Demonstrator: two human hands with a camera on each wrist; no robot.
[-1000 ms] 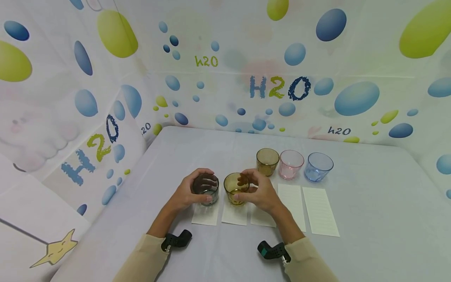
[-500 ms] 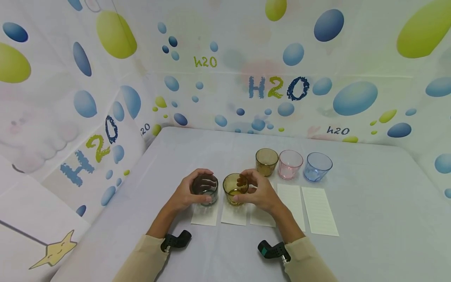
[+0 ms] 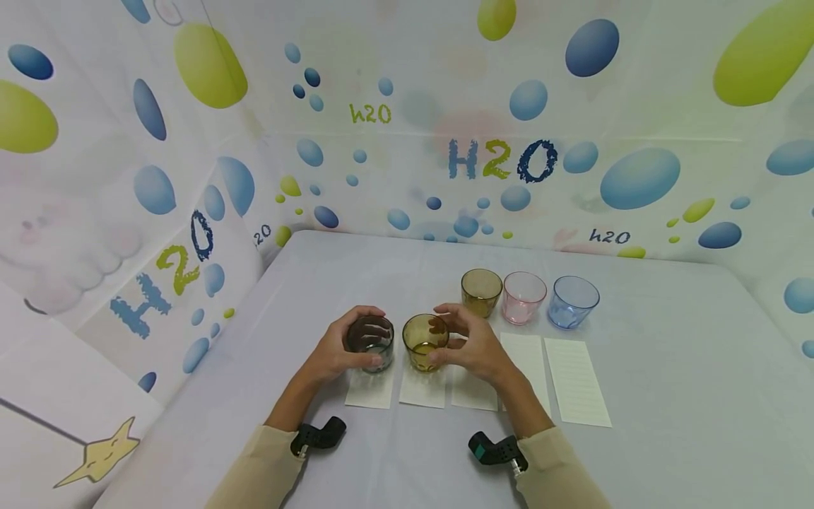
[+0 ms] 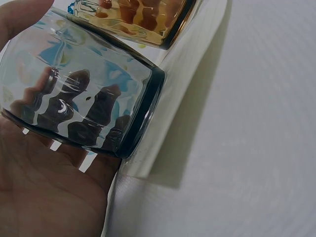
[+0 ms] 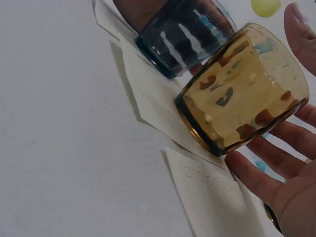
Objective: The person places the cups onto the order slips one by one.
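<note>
A smoky grey glass (image 3: 371, 344) sits upright on a white paper slip (image 3: 369, 390). My left hand (image 3: 335, 348) holds it from the left, the thumb on its near side and the fingers curled round the far side. Just to its right, an amber glass (image 3: 425, 344) stands on another slip (image 3: 422, 390). Beside this glass is my right hand (image 3: 478, 348), fingers relaxed and spread. In the right wrist view a gap shows between the thumb (image 5: 299, 37) and the amber glass (image 5: 242, 89), while the fingers (image 5: 276, 163) lie beyond its lower side.
Behind the right hand stand a brown glass (image 3: 481, 293), a pink glass (image 3: 524, 298) and a blue glass (image 3: 573, 302) in a row. More paper slips lie to the right, the last one (image 3: 579, 382) farthest out. A printed curtain (image 3: 407, 177) rises behind the white table (image 3: 687, 367).
My right hand has shifted slightly right, its thumb and fingers loosening from the amber glass. The left hand and the grey glass have stayed put.
</note>
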